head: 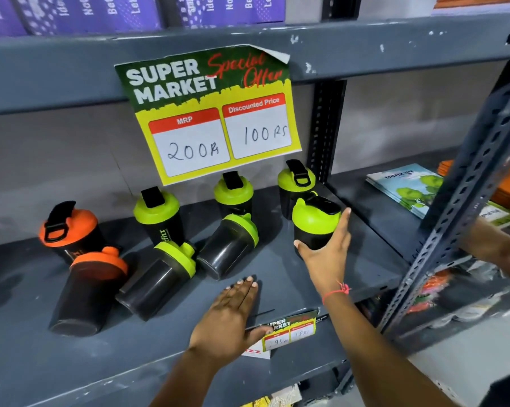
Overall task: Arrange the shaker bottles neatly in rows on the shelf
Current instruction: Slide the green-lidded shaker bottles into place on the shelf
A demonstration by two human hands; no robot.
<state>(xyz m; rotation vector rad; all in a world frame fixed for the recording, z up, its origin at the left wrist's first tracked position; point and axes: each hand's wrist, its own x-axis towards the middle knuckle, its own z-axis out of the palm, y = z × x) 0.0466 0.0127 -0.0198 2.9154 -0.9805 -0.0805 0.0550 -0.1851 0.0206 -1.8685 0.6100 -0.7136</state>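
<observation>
A: Shaker bottles, eight of them, sit on the grey shelf [350, 259] under the price sign [209, 113]. Four stand at the back: one with an orange lid [68, 227] and three with green lids. Three lie tipped over in front: an orange-lidded one [86, 292] and two green-lidded ones [159, 277] [230, 245].

B: And the eighth?

A: The right hand [327, 251] is wrapped around the dark body of a green-lidded bottle [317, 220] at the right end, thumb on the near side and fingers on the far side. It looks upright, or close to it.

B: The left hand?

A: The left hand [233, 315] is open and flat, palm down, holding nothing, just short of the tipped bottles.

B: How would they handle?

A: I'd judge them empty, so light and easily knocked or rolled. Hard, smooth plastic is a bit slippery. Take them around the body below the lid; the flip caps may pop open.

B: Anything unclear?

A: Whether the held bottle's base touches the shelf is hidden by the hand. The labels are too blurred to read, and the small tag [289, 333] on the shelf edge is partly covered.
</observation>
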